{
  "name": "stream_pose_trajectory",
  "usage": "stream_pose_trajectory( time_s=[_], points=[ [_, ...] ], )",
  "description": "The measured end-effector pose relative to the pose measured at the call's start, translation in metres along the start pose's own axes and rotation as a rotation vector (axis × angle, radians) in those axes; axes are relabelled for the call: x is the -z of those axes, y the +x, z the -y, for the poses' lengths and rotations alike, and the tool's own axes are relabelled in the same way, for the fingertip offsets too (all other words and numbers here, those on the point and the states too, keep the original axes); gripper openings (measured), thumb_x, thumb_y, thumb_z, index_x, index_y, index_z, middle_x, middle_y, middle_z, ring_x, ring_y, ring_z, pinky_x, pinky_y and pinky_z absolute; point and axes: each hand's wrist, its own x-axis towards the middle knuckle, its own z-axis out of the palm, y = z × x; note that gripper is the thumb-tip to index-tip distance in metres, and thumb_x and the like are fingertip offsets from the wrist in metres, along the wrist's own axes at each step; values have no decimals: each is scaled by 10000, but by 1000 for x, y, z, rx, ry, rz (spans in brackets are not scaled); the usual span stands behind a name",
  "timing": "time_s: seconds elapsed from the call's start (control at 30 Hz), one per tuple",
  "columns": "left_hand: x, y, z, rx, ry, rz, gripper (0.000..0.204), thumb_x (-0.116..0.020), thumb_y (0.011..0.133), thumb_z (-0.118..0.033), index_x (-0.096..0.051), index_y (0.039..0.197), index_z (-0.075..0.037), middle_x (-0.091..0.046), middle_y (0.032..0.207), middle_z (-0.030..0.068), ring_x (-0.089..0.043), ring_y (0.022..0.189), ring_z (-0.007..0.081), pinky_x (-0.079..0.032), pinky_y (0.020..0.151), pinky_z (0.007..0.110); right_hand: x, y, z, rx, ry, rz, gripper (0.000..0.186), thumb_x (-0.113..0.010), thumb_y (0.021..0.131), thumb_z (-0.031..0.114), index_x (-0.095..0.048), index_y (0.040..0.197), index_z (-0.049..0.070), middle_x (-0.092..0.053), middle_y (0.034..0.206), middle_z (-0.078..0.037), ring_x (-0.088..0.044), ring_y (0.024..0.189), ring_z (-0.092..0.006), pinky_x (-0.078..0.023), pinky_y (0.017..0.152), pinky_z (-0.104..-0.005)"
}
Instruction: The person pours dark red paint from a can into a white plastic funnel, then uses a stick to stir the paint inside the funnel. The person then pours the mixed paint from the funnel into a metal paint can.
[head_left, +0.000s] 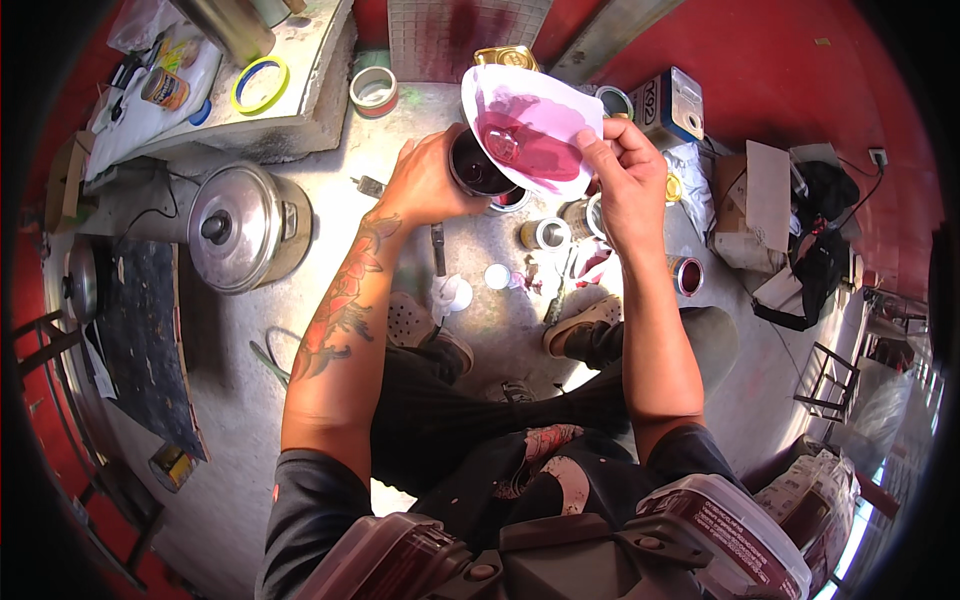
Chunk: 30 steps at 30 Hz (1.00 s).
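Note:
My left hand (430, 180) is closed around a dark cup (482, 165) with dark liquid in it, raised above the floor. In my right hand (632, 175) the edge of a white paper paint strainer (555, 130) is pinched between thumb and fingers. The strainer is cone-like and stained dark red and pink inside. It hangs tilted, with its left side over the cup's rim; whether they touch I cannot tell. Below my hands, several small paint cans stand on the floor, among them an open can (552, 234) and a can of red paint (686, 275).
To the left stands a lidded metal pot (245, 228). A concrete ledge (310, 110) at the back left holds a yellow-green ring (260, 84). Tape rolls (374, 92) lie behind. A rectangular tin (672, 108) and cardboard box (750, 215) stand right. A brush (438, 250) is between my feet.

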Motion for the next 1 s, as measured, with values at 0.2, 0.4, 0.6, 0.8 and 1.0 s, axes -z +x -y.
stream_pose_trajectory(
  time_s=[0.2, 0.4, 0.6, 0.8, 1.0],
  points=[
    [-4, 3, 0, -29, -3, 5, 738, -839, 548, -339, -619, 1211, -101, -696, 1126, 150, -638, 1094, 348, -415, 969, 471, 3, 0, -11, -2, -49, 31, 140, -678, 970, 146, -670, 996, 9, -652, 728, 30, -532, 596, -15, -412, 531, -197],
    [-8, 2, 14, 1, 67, 60, 771, -877, 599, -434, -629, 1266, -135, -683, 1191, 135, -621, 1146, 331, -401, 1007, 514, 1, -2, -27, -12, -137, 47, 158, -684, 963, 150, -688, 1009, -1, -629, 694, 41, -512, 597, -13, -410, 547, -211],
    [-3, 1, 0, -5, 50, 54, 830, -892, 594, -472, -608, 1301, -143, -671, 1228, 123, -607, 1176, 332, -381, 1037, 542, -1, -3, -34, 20, -231, 32, 170, -697, 955, 174, -714, 1004, 12, -615, 656, 43, -519, 598, -19, -416, 547, -220],
    [-4, -2, 8, -47, 63, 42, 830, -904, 590, -472, -609, 1286, -130, -674, 1198, 123, -602, 1165, 320, -383, 1020, 514, -4, -7, -25, -29, -177, 55, 219, -662, 985, 204, -704, 1021, -7, -629, 688, 21, -549, 612, -35, -435, 557, -226],
    [-4, -3, 13, -91, 28, -2, 679, -860, 669, -364, -622, 1253, -112, -665, 1200, 135, -594, 1154, 314, -399, 979, 458, -2, -9, -22, -39, -123, 102, 277, -584, 1036, 253, -690, 1053, -2, -627, 722, 8, -542, 610, -47, -424, 567, -217]
  ],
)
